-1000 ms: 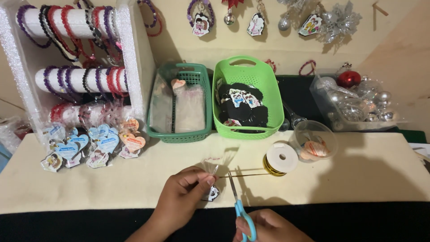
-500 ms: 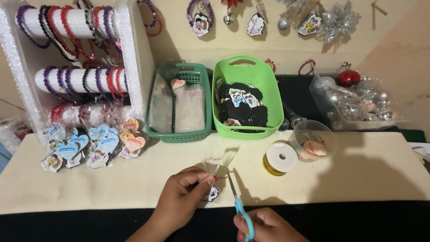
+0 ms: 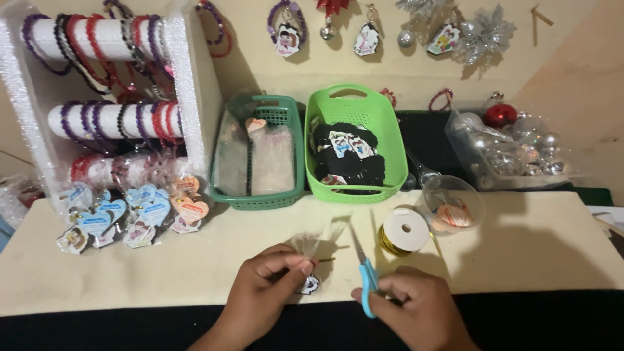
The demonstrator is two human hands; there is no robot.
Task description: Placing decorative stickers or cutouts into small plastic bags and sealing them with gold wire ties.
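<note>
My left hand [image 3: 270,286] pinches the neck of a small clear plastic bag [image 3: 312,250] with a charm [image 3: 310,284] inside, low on the cream tabletop. A thin gold wire pokes out from the pinch toward the right. My right hand [image 3: 416,309] holds scissors [image 3: 365,276] with light blue handles, blades pointing up and away, shut, just right of the bag. A spool of gold ribbon [image 3: 403,231] lies behind the scissors.
A dark green basket [image 3: 260,153] of clear bags and a bright green basket [image 3: 354,140] of black-backed charms stand behind. A white bracelet rack [image 3: 107,78] with packaged heart charms [image 3: 130,211] is at left. A clear bowl [image 3: 452,205] and a bag of silver baubles [image 3: 513,149] sit right.
My right hand has shifted right and slightly up with the scissors, moving them away from the bag. My left hand still pinches the bag in place.
</note>
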